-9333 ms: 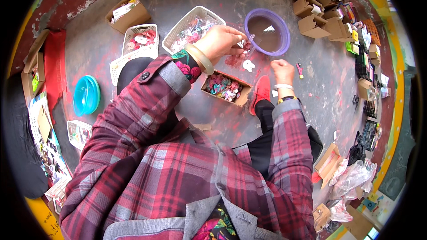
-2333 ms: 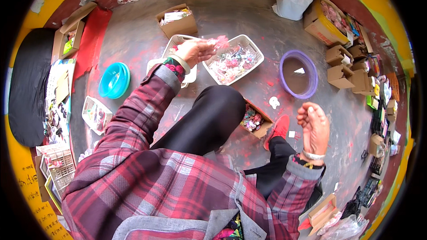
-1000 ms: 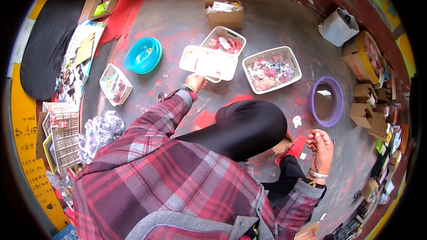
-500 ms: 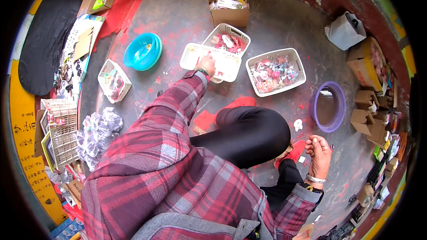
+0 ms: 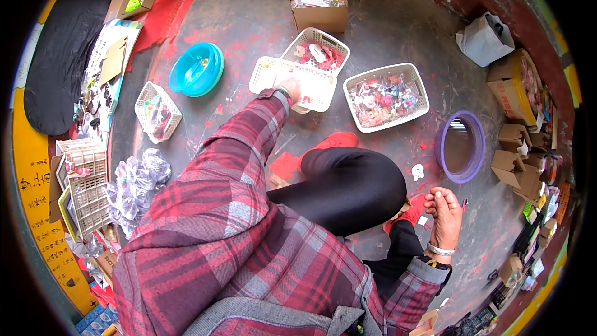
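Note:
My left hand point(image 5: 288, 86) reaches down into a shallow white basket point(image 5: 263, 74) that holds small pale and pinkish pieces; its fingers are blurred against the white. This basket overlaps the near edge of another white basket point(image 5: 341, 46), where red, pink and white small items lie. To their right stands a larger white basket point(image 5: 372, 129) full of small colourful items, several in clear wrapping. My right hand point(image 5: 445, 216) is raised beside my knee, its fingers curled in toward the thumb. Whatever they may hold is too small to make out.
A turquoise basin point(image 5: 180, 73) and a small white basket point(image 5: 140, 97) stand at the left, near clear plastic bags point(image 5: 134, 190). A purple tub point(image 5: 443, 149) is at the right. Behind the baskets sits a cardboard box point(image 5: 323, 20); more boxes point(image 5: 507, 171) line the right wall.
My left hand has shifted slightly within the shallow white basket, and its fingers show less distinctly. My right hand keeps its curled pose. The whole view has tilted a little.

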`<state>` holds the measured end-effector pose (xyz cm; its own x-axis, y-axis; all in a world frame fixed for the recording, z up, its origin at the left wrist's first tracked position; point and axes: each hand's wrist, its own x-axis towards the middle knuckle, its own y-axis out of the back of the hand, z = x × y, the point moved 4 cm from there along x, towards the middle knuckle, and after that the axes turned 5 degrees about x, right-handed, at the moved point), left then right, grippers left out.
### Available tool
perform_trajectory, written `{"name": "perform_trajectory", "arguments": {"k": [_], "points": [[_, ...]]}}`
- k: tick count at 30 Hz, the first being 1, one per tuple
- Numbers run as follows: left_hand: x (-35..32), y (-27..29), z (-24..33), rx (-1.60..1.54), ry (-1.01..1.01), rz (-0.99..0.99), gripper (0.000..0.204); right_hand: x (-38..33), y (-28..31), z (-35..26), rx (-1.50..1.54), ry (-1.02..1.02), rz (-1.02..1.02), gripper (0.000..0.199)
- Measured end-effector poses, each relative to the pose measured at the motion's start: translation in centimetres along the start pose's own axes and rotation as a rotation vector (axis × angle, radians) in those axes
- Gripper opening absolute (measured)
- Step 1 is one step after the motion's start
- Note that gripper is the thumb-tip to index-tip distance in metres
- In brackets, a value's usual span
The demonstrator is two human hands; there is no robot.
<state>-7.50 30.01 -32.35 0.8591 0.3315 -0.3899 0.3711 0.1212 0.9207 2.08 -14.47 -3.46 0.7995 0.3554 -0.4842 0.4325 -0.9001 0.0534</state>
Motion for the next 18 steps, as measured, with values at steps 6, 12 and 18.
{"name": "perform_trajectory", "arguments": {"k": [6,12,18], "points": [[0.2,1.3,0.4,0.020,-0.066,-0.092,0.022,-0.1,0.2,0.2,-0.008,0.003,0.004,0.015],[-0.1,1.7,-0.1,-0.001,-0.051,-0.111,0.022,-0.1,0.0,0.2,-0.013,0.003,-0.023,0.016],[-0.9,4.3,0.2,-0.150,0.105,-0.108,0.021,-0.3,0.0,0.2,-0.027,0.008,-0.023,0.016]]}}
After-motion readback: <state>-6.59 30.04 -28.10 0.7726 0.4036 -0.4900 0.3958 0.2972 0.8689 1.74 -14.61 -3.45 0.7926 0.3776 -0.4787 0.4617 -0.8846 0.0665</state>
